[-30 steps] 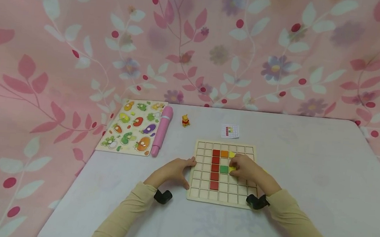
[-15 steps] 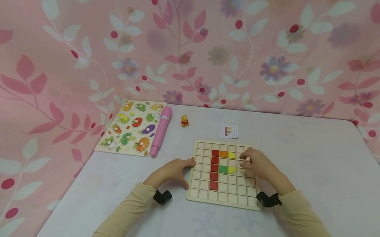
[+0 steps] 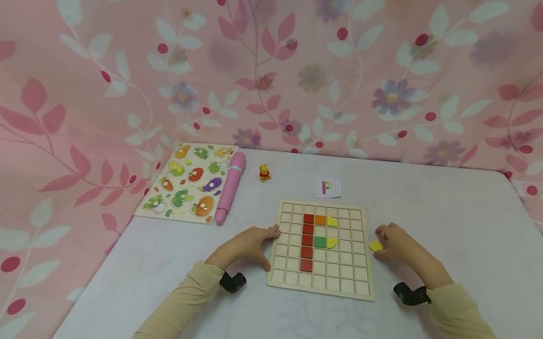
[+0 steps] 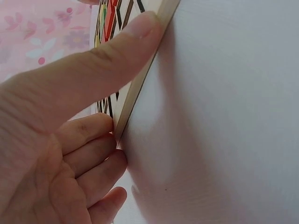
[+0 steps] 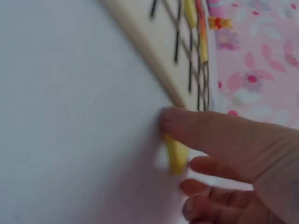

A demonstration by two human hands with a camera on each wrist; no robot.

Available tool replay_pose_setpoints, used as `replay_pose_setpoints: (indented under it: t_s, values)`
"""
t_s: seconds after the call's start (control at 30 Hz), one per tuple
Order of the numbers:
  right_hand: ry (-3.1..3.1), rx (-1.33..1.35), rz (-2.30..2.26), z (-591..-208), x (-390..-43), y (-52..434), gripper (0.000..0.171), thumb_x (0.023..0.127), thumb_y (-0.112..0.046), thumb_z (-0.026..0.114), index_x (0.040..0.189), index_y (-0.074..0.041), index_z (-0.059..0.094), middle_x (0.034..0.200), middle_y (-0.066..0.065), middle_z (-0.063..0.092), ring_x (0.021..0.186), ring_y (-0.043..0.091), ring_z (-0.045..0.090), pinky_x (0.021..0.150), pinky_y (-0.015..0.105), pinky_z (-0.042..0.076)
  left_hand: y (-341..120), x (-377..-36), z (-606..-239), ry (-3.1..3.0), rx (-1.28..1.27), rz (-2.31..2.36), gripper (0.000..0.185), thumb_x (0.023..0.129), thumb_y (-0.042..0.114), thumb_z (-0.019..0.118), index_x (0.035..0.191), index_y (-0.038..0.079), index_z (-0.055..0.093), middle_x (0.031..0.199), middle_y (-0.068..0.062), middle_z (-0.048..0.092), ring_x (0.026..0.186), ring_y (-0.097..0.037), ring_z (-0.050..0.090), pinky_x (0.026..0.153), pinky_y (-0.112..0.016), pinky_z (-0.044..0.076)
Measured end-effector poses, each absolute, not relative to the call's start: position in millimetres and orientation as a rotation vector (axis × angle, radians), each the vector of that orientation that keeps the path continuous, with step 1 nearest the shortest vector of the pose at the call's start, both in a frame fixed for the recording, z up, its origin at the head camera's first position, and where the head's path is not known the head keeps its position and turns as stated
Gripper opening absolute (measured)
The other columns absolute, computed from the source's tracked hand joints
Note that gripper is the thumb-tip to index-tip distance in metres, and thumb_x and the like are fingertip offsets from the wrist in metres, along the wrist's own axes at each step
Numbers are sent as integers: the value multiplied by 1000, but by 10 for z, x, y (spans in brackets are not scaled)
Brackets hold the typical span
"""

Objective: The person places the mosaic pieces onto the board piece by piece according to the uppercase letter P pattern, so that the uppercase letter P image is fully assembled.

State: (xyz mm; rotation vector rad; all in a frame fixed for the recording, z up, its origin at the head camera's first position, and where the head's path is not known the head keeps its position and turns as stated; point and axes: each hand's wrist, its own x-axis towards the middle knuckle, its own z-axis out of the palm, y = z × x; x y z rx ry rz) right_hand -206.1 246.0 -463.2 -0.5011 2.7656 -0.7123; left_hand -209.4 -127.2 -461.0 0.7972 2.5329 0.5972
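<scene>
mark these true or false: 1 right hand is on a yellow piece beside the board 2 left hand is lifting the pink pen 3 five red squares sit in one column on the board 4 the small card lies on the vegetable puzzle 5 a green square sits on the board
1. True: the right hand touches a yellow piece on the table, just right of the board.
2. False: the left hand rests against the board's left edge; the pink pen lies untouched by the puzzle.
3. True: the red squares form one column.
4. False: the card lies on the table behind the board.
5. True: the green square sits right of the red column.
</scene>
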Motion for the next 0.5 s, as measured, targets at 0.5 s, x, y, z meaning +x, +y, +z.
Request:
replay_pose_setpoints:
  t_s: [0.5]
  values:
    - [2905,-567,-712,-4619,-2132,2420,18,66,-3,69,81,4,59,73,5,52,68,22,47,63,38,43,-1285,-2120,-4658,2527,804,619,89,58,23,84,134,7,42,141,-5,28,127,-19,27,102,-29,23]
